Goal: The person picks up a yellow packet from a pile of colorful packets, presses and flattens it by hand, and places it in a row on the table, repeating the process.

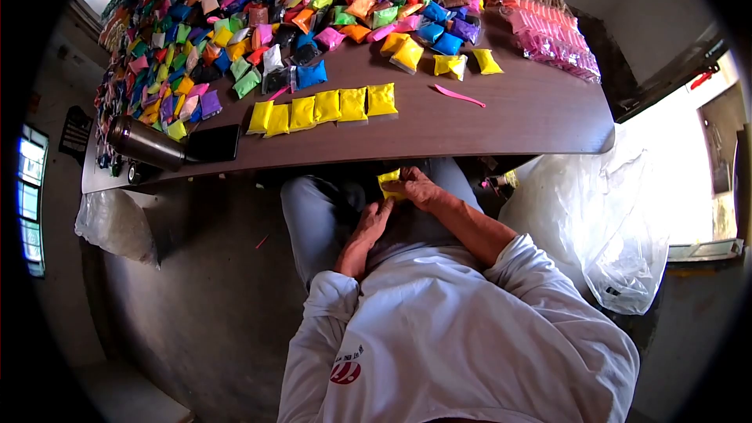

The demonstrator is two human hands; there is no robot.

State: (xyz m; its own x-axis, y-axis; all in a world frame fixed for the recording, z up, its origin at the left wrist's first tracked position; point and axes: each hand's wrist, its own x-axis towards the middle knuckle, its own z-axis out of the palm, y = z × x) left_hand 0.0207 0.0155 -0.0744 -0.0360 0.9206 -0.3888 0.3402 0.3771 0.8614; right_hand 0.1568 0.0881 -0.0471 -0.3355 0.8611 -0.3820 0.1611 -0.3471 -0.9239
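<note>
Over my lap, just below the table's front edge, a small yellow packet [388, 180] is held between both hands. My right hand [417, 188] pinches its right side, fingers closed over it. From lower left, my left hand [374, 218] grips its bottom edge; part of the packet is hidden by the fingers. On the table ahead lies a row of several plump yellow packets [327, 106], side by side. To their right rests a pink plastic tool [458, 95], thin and slightly curved. Two loose yellow packets [450, 66] lie beyond it.
A large heap of multicoloured packets [258, 23] covers the back and left of the brown table [501, 129]. Rows of pink packs [552, 35] line the right. A metal flask [147, 143] and dark phone [213, 143] lie front left. Plastic bags [599, 219] hang at right.
</note>
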